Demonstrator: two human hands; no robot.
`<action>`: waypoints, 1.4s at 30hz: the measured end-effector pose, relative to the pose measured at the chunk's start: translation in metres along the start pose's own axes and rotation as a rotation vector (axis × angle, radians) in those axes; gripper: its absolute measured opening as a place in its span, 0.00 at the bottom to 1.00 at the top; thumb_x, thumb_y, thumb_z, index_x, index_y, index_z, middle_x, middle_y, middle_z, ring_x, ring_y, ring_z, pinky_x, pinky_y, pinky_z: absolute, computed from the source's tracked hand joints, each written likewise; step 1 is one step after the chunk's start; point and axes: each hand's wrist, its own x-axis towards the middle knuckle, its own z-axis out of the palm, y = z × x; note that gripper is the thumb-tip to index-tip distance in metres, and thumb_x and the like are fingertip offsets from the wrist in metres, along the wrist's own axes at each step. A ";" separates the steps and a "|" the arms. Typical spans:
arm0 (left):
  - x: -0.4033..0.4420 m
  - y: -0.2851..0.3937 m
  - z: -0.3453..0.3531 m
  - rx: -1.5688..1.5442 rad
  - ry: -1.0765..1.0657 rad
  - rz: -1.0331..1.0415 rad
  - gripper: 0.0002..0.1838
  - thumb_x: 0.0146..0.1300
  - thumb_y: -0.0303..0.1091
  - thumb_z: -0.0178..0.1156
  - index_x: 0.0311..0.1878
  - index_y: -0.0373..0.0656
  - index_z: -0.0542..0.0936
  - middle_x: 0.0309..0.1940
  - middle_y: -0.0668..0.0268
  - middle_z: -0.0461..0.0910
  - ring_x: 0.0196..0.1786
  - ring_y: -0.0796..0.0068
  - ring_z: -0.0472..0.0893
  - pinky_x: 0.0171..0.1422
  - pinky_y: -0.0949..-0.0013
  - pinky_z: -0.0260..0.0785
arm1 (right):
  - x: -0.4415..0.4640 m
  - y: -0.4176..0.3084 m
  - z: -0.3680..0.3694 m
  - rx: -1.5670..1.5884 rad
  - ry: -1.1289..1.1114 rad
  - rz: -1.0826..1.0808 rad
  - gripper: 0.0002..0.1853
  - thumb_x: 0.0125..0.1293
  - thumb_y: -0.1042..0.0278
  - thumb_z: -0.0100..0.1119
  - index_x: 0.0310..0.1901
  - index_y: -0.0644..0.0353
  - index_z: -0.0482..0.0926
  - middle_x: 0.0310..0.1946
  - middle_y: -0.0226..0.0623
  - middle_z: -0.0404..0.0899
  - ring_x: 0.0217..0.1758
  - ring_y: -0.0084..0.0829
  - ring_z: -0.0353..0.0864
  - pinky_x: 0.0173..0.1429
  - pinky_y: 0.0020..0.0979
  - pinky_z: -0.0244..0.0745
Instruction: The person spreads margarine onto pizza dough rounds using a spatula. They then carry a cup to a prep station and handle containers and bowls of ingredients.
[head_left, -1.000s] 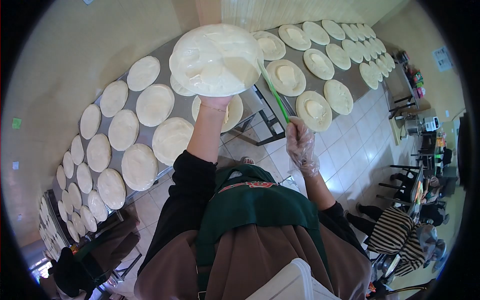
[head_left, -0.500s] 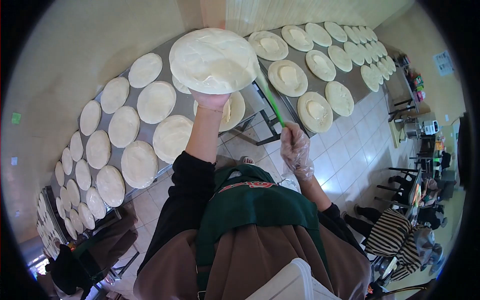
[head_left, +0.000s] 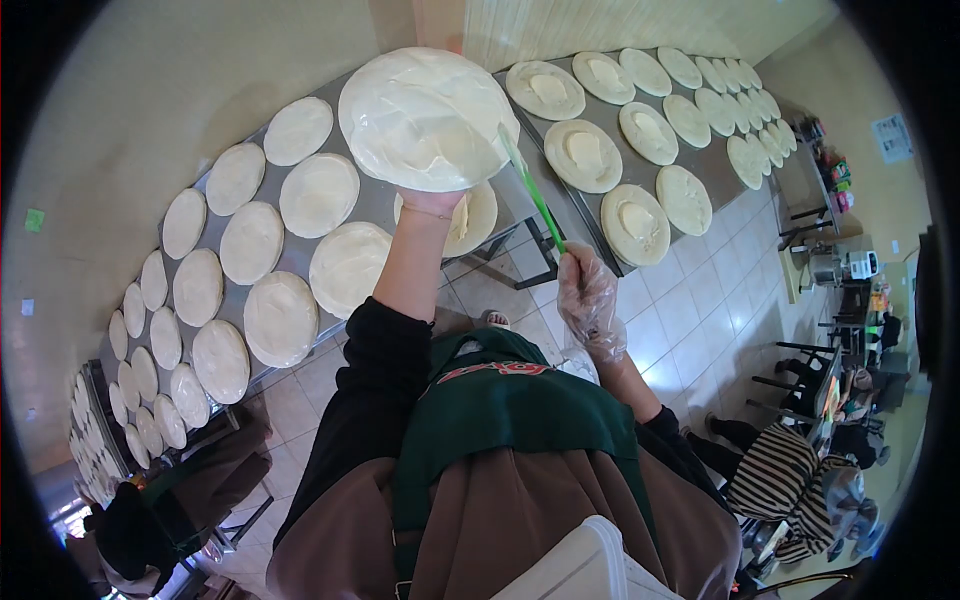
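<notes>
My left hand (head_left: 430,202) is under a large round disc (head_left: 428,120) coated with white cream, holding it up; its fingers are hidden beneath the disc. In my right hand (head_left: 590,298), which wears a clear plastic glove, is the handle of a green spatula (head_left: 538,205). The spatula's pale tip touches the cream near the disc's right edge. Below the raised disc, another round (head_left: 470,218) lies partly hidden behind my left forearm. Cream-coated rounds (head_left: 320,195) lie to the left, and rounds with a patch of cream in the middle (head_left: 583,156) lie to the right.
A grey table (head_left: 270,180) spans the left, and a second one (head_left: 575,210) the right. One person (head_left: 150,530) is at the lower left. Another in stripes (head_left: 775,475) is at the lower right, near tables with equipment. A white container (head_left: 570,565) is close to my body.
The spatula tip has moved from the disc's rim inward over the cream. The raised disc has tilted slightly, and my right hand has shifted a little left and down.
</notes>
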 end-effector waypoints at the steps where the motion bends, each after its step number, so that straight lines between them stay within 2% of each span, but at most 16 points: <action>1: 0.002 0.001 -0.007 0.000 0.000 0.001 0.39 0.61 0.67 0.42 0.69 0.52 0.60 0.69 0.61 0.61 0.69 0.53 0.62 0.73 0.46 0.52 | 0.001 0.000 0.002 -0.034 0.035 0.030 0.07 0.65 0.75 0.53 0.43 0.62 0.75 0.23 0.45 0.74 0.23 0.43 0.77 0.29 0.37 0.71; 4: 0.007 -0.001 -0.029 -0.411 -0.352 -0.150 0.38 0.61 0.66 0.44 0.69 0.50 0.62 0.66 0.59 0.65 0.68 0.53 0.64 0.71 0.45 0.56 | -0.008 -0.010 0.010 -0.038 -0.050 -0.028 0.07 0.65 0.74 0.52 0.44 0.62 0.75 0.24 0.47 0.75 0.25 0.45 0.78 0.30 0.38 0.72; 6: 0.003 -0.005 -0.030 0.225 -0.008 0.124 0.38 0.61 0.66 0.46 0.68 0.50 0.63 0.66 0.59 0.66 0.67 0.54 0.65 0.71 0.46 0.58 | -0.010 -0.019 0.011 -0.048 -0.146 -0.071 0.08 0.65 0.73 0.52 0.44 0.63 0.75 0.26 0.49 0.76 0.27 0.47 0.79 0.31 0.38 0.73; 10: 0.002 -0.001 -0.032 0.128 0.028 0.073 0.38 0.60 0.65 0.48 0.67 0.48 0.64 0.65 0.60 0.67 0.67 0.55 0.66 0.70 0.47 0.58 | -0.010 -0.020 0.009 0.068 -0.164 -0.103 0.08 0.65 0.73 0.53 0.44 0.63 0.75 0.27 0.49 0.77 0.27 0.46 0.79 0.31 0.38 0.73; 12: 0.001 0.007 -0.036 -0.450 -0.419 -0.154 0.37 0.61 0.63 0.48 0.66 0.48 0.65 0.64 0.59 0.67 0.67 0.54 0.65 0.71 0.47 0.58 | -0.010 -0.011 0.005 -0.002 -0.109 -0.019 0.07 0.65 0.74 0.52 0.44 0.63 0.75 0.29 0.49 0.77 0.28 0.46 0.79 0.31 0.38 0.72; 16: 0.002 0.015 -0.017 -0.161 -0.113 -0.032 0.36 0.61 0.62 0.47 0.66 0.48 0.65 0.64 0.60 0.68 0.67 0.53 0.65 0.71 0.47 0.57 | -0.006 0.009 0.014 0.008 0.075 0.029 0.06 0.65 0.76 0.54 0.43 0.63 0.76 0.22 0.37 0.73 0.23 0.26 0.71 0.28 0.28 0.68; 17: 0.003 0.014 -0.019 -0.111 -0.069 0.002 0.36 0.61 0.62 0.46 0.66 0.48 0.65 0.64 0.60 0.68 0.67 0.53 0.65 0.71 0.47 0.57 | -0.008 0.007 0.015 0.008 0.075 0.027 0.06 0.65 0.76 0.54 0.43 0.63 0.76 0.22 0.37 0.73 0.23 0.26 0.71 0.28 0.28 0.68; 20: 0.004 0.011 -0.024 0.007 0.006 0.082 0.36 0.62 0.63 0.45 0.67 0.48 0.65 0.65 0.60 0.67 0.67 0.52 0.65 0.71 0.44 0.56 | -0.015 -0.007 0.018 -0.032 -0.108 -0.005 0.08 0.66 0.72 0.53 0.44 0.62 0.75 0.26 0.48 0.77 0.27 0.49 0.78 0.31 0.40 0.72; 25: 0.008 0.013 -0.045 0.004 0.022 0.099 0.36 0.63 0.63 0.43 0.67 0.48 0.64 0.65 0.59 0.66 0.67 0.52 0.65 0.70 0.43 0.56 | -0.011 -0.015 0.015 0.051 -0.104 -0.118 0.07 0.65 0.73 0.53 0.44 0.61 0.75 0.25 0.49 0.76 0.27 0.47 0.79 0.31 0.39 0.72; 27: 0.006 0.019 -0.045 -0.365 -0.343 -0.165 0.37 0.62 0.64 0.44 0.67 0.49 0.65 0.64 0.59 0.67 0.66 0.52 0.66 0.70 0.44 0.57 | -0.006 -0.013 0.010 0.044 -0.074 -0.111 0.08 0.65 0.73 0.53 0.45 0.60 0.75 0.25 0.49 0.76 0.27 0.46 0.79 0.31 0.39 0.72; 29: 0.003 0.016 -0.030 -0.203 -0.206 -0.093 0.36 0.62 0.64 0.45 0.67 0.50 0.64 0.65 0.59 0.67 0.66 0.52 0.66 0.70 0.44 0.58 | 0.004 -0.008 0.007 0.019 -0.014 0.037 0.06 0.65 0.76 0.54 0.42 0.63 0.75 0.24 0.40 0.75 0.24 0.31 0.74 0.30 0.32 0.70; 31: 0.003 0.015 -0.027 -0.043 -0.071 -0.021 0.36 0.62 0.64 0.46 0.67 0.50 0.64 0.65 0.60 0.67 0.66 0.52 0.66 0.69 0.43 0.59 | 0.008 -0.009 0.008 -0.063 0.013 -0.014 0.05 0.65 0.76 0.54 0.42 0.63 0.75 0.24 0.40 0.74 0.23 0.31 0.72 0.29 0.31 0.69; 34: 0.006 0.014 -0.041 -0.319 -0.308 -0.135 0.34 0.64 0.62 0.43 0.66 0.49 0.65 0.63 0.58 0.68 0.66 0.52 0.66 0.70 0.45 0.58 | 0.001 -0.019 0.014 -0.125 -0.040 -0.052 0.05 0.65 0.76 0.54 0.42 0.63 0.75 0.23 0.40 0.74 0.22 0.31 0.72 0.29 0.31 0.69; 36: 0.003 0.007 -0.040 0.211 0.044 0.118 0.33 0.65 0.61 0.42 0.67 0.50 0.65 0.64 0.58 0.68 0.66 0.53 0.66 0.70 0.45 0.58 | -0.003 -0.035 0.011 -0.048 -0.199 -0.020 0.06 0.65 0.72 0.53 0.43 0.61 0.74 0.24 0.49 0.76 0.28 0.50 0.79 0.31 0.41 0.71; 39: 0.004 0.008 -0.050 0.013 0.120 -0.022 0.34 0.65 0.62 0.42 0.67 0.49 0.64 0.65 0.58 0.66 0.67 0.54 0.66 0.70 0.45 0.57 | -0.002 -0.047 0.007 0.043 -0.268 -0.042 0.06 0.66 0.72 0.52 0.43 0.61 0.75 0.24 0.48 0.75 0.26 0.46 0.78 0.31 0.40 0.70; 42: 0.002 0.013 -0.050 -0.146 -0.208 -0.035 0.35 0.65 0.61 0.43 0.67 0.48 0.64 0.66 0.59 0.65 0.68 0.55 0.65 0.71 0.47 0.57 | -0.001 -0.033 0.007 0.116 -0.215 -0.001 0.06 0.67 0.72 0.51 0.43 0.62 0.75 0.23 0.46 0.74 0.24 0.40 0.76 0.31 0.36 0.70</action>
